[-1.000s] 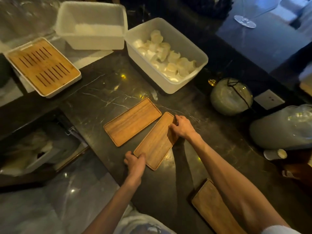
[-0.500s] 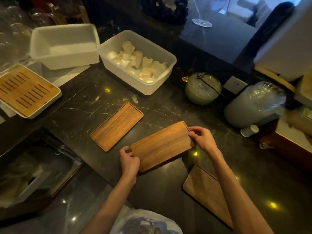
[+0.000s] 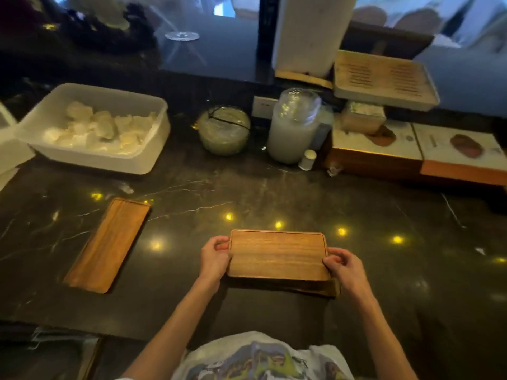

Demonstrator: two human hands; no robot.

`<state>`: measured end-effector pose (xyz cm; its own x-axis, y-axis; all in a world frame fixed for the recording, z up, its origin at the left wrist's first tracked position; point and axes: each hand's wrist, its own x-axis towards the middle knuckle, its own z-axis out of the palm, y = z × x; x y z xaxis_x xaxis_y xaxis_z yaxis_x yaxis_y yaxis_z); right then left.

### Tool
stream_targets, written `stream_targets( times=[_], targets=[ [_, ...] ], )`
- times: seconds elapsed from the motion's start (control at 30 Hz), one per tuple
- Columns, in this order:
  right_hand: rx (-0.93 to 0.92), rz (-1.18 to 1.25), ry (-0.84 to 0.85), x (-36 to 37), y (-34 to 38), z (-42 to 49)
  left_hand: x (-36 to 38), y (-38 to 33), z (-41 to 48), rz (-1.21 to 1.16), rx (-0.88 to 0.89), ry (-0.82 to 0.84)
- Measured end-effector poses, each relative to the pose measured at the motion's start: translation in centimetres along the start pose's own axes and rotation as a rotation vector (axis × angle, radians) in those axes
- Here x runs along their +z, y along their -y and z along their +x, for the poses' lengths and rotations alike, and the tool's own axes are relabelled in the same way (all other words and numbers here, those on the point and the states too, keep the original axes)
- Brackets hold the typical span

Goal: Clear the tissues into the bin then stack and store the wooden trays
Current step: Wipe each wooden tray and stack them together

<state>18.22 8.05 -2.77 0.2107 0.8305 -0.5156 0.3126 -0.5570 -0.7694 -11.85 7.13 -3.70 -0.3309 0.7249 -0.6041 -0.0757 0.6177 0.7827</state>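
Both hands grip one rectangular brown wooden tray (image 3: 278, 253) at lower centre of the frame, long side across the view. Left hand (image 3: 215, 260) is closed on the tray's left short edge, fingers curled over the rim. Right hand (image 3: 343, 266) is closed on the right short edge, thumb on top. The held tray sits right over a second brown wooden tray (image 3: 310, 287); only that one's near edge and right corner show beneath it. Cannot tell if the two touch. A third brown wooden tray (image 3: 107, 245) lies flat on the dark marble counter (image 3: 274, 193) at left of the frame, angled, well apart from the hands. White plastic tub (image 3: 115, 160) with pale rolled tissues (image 3: 101, 130) inside sits upper left. Round glass jar (image 3: 223, 131) and tall clear lidded container (image 3: 293, 127) stand at upper centre, near each other. Slatted wooden tray in white base (image 3: 384, 80) is upper right, raised on boxes.
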Motion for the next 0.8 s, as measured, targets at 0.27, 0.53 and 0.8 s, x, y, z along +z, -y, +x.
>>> stream_targets(
  times=[0.27,0.53,0.8],
  targets=[
    [0.070,0.013,-0.071,-1.0,-4.8,-0.6,2.3,1.7,-0.4,0.149,-0.025,0.083],
    [0.114,0.066,-0.078,-1.2,-6.6,-0.4,3.5,2.3,-1.1,0.210,-0.015,0.155],
    [0.094,0.047,-0.069,-1.8,-6.5,0.3,5.6,1.5,-0.9,0.287,0.035,0.148]
  ],
)
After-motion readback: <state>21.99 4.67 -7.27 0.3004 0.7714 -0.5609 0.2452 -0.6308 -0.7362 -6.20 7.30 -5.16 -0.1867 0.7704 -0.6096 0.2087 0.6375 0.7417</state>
